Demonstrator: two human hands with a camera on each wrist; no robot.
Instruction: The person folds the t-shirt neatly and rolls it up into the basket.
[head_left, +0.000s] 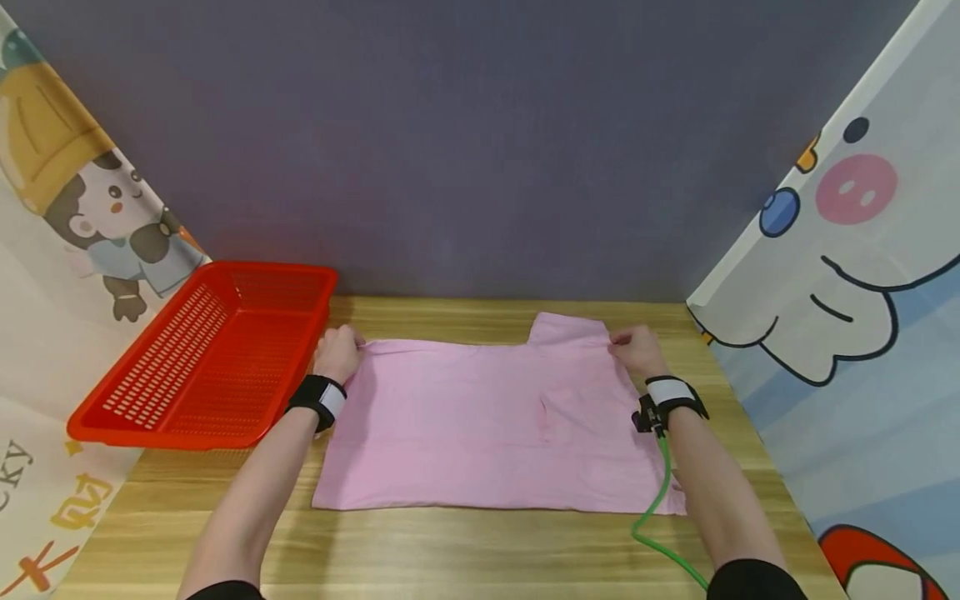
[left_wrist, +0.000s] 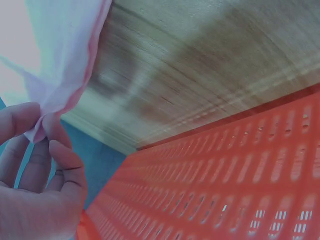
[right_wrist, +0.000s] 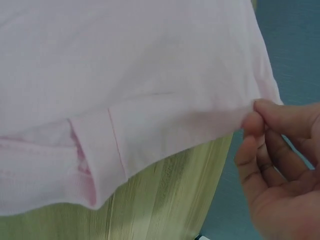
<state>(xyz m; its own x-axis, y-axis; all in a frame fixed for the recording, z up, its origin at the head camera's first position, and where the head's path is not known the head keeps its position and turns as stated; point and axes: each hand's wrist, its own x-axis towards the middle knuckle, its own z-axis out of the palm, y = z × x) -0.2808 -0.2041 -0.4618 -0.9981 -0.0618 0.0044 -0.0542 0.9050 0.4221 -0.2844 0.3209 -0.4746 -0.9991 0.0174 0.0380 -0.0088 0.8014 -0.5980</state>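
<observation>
A pink shirt [head_left: 465,425] lies folded and spread flat on the wooden table, with a short sleeve-like flap [head_left: 570,328] jutting out from its far edge. At its far left corner my left hand [head_left: 337,354] holds the cloth; in the left wrist view thumb and fingertips pinch a gathered corner of the shirt [left_wrist: 65,50]. My right hand [head_left: 640,348] is at the far right end, beside the flap. In the right wrist view that hand [right_wrist: 285,170] pinches the shirt's edge [right_wrist: 200,120] between thumb and forefinger. Small creases show on the shirt's right half.
A red perforated plastic basket [head_left: 285,358] stands on the left, close to my left hand and forearm. Behind the wooden table [head_left: 480,554] rises a dark grey panel [head_left: 480,150]. Printed sheets border both sides. A green cable [head_left: 660,546] runs from the right wrist across the table.
</observation>
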